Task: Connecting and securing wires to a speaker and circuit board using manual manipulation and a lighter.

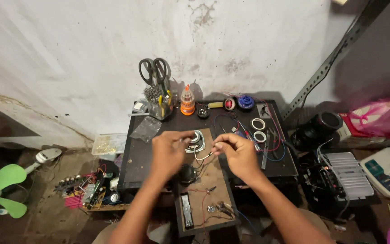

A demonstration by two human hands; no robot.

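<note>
Over the brown board (213, 178) lying on the dark bench (134, 162), the left hand (167, 151) pinches the rim of a small round speaker (197, 139) at the board's far end. Right of it, the right hand (239, 153) pinches the speaker's thin white wire (200, 157) between thumb and forefinger.

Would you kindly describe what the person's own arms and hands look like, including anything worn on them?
Both arms are bare from the bottom edge of the picture to the fingers: no sleeves, gloves, watch, bracelets or rings show. The left hand and right hand are seen from the back, knuckles up. No marks or bandages can be made out on either forearm at this size.
</note>
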